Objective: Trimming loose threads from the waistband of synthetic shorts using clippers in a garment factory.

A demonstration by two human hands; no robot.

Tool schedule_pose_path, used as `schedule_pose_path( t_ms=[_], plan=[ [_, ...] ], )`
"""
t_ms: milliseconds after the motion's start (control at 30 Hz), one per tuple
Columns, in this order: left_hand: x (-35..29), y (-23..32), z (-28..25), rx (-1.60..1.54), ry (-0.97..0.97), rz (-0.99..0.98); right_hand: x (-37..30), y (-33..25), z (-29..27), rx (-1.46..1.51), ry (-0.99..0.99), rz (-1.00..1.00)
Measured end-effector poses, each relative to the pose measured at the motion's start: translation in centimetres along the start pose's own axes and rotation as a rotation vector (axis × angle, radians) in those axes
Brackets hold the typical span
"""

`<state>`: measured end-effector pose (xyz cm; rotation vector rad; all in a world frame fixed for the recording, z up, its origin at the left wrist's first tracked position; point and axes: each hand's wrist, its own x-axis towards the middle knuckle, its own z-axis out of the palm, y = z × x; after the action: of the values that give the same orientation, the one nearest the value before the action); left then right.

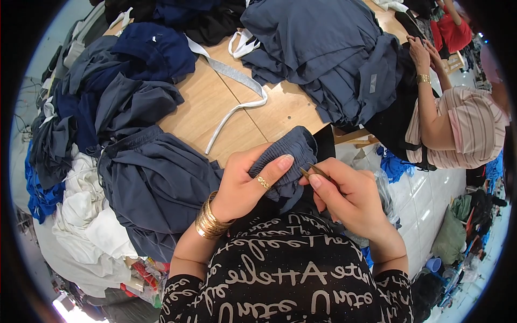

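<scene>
Trimming seems underway: the left hand point(245, 185) clamps the grey waistband point(288, 156) while the right hand point(344, 196), at its 4 o'clock, pinches small snips point(315, 172), needing careful aim next.

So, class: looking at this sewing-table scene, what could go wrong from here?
1. The thin pointed tool in the right hand sits close to the left hand thumb; a slip might prick it.
2. It might also snag or cut the dark grey waistband fabric.
3. The crowded garment piles overhang the wooden table edge and could slide off.
</scene>
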<state>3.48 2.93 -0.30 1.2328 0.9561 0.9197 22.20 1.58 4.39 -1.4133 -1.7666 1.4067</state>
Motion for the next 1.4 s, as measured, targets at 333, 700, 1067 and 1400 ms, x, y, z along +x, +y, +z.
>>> schedule_pose_path(
  t_ms=[333, 700, 1067, 1400],
  plan=[
    [-0.2, -0.6, 0.2, -0.072, -0.053, -0.025, 0.4, 1.5, -0.6, 0.752, -0.061, 0.137],
    [0.1, -0.4, 0.6, 0.032, -0.02, 0.0, 1.0, 2.3, 1.1, -0.24, 0.397, -0.489],
    [-0.1, -0.7, 0.3, -0.057, 0.022, -0.044, 1.9, 4.5, -2.3, -0.208, 0.899, -0.409],
    [-0.2, -1.5, -1.2, -0.083, 0.017, -0.118, 1.2, 3.4, -6.0, 0.44, 0.838, -0.403]
  ],
)
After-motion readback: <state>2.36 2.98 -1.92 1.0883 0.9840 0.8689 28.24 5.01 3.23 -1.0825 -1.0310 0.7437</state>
